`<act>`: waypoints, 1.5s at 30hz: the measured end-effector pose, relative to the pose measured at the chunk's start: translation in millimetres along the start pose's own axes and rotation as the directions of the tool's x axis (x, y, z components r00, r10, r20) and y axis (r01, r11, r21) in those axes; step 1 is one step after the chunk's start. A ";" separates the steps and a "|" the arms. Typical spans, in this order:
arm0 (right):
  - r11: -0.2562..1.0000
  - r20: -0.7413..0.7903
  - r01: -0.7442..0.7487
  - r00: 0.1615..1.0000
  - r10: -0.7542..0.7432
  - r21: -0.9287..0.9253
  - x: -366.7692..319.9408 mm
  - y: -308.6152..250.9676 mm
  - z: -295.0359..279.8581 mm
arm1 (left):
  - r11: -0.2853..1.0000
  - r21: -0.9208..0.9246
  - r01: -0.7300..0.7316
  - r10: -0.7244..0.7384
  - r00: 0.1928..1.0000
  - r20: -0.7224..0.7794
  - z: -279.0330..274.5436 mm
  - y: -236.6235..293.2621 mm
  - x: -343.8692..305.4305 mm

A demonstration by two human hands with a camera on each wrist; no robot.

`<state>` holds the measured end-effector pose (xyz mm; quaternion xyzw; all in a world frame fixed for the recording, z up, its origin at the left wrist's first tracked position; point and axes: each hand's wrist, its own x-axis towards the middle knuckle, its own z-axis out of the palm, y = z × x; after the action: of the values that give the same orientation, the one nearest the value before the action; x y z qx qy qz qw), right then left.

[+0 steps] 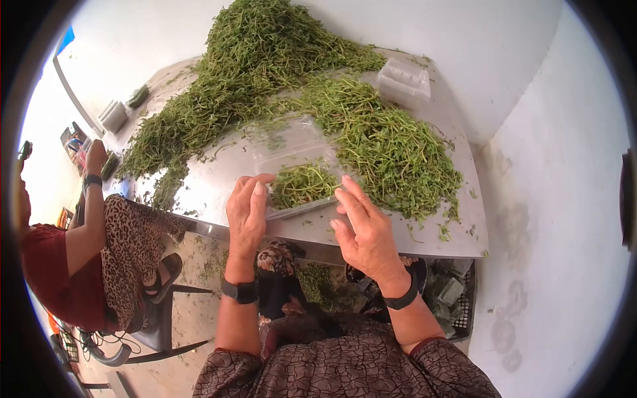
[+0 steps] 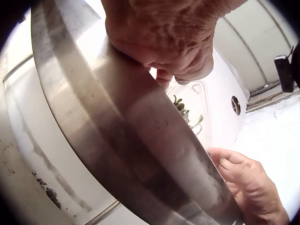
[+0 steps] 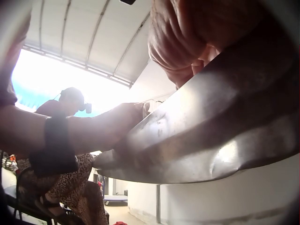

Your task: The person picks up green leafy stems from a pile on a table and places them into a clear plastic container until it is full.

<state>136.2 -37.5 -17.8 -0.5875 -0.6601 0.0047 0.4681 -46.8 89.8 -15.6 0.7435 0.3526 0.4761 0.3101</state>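
Observation:
A clear plastic clamshell box (image 1: 296, 211) lies on the metal table with its lid (image 1: 292, 142) folded back, away from me. Loose green leafy stems (image 1: 302, 186) fill its base. My left hand (image 1: 247, 213) holds the box's left side, thumb near the rim and fingers behind it. At the right end, my right hand (image 1: 365, 235) has its fingers extended, fingertips right at the rim and the stems there; its thumb stands apart. In the left wrist view, the table edge partly hides the box, with some stems (image 2: 180, 107) showing inside.
A large heap of greens (image 1: 265, 60) covers the table's back, and a smaller pile (image 1: 391, 146) lies right of the box. Stacked clear boxes (image 1: 405, 83) stand at the back right. Another person (image 1: 73, 265) sits at the left. Below the table, a black crate (image 1: 464, 312) holds packed boxes.

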 end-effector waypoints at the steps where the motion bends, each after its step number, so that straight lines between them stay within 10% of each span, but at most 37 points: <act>1: 1.000 0.000 -0.007 1.000 0.007 0.000 -0.2 0.1 -0.1 | 1.000 0.002 -0.004 0.004 1.000 -0.001 0.3 0.8 0.1; 23: 0.999 -0.031 0.012 0.999 -0.011 0.037 1.9 8.1 -21.2 | 0.998 0.012 -0.056 0.056 0.997 -0.048 -1.1 5.0 -1.4; 33: 0.877 -0.282 -0.366 0.917 0.282 -0.313 53.5 29.7 -123.5 | 0.996 0.027 -0.086 0.087 0.994 -0.061 -2.1 4.9 -1.0; 45: 0.774 -0.106 -0.222 0.975 0.198 -0.593 96.3 59.6 -118.0 | 0.995 0.053 -0.088 0.092 0.993 -0.077 -2.0 4.6 -1.0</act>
<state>268.1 -8.0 74.4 -0.7752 -0.5488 -0.1639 0.2666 -47.9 86.6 -11.7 0.7466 0.3424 0.5097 0.2558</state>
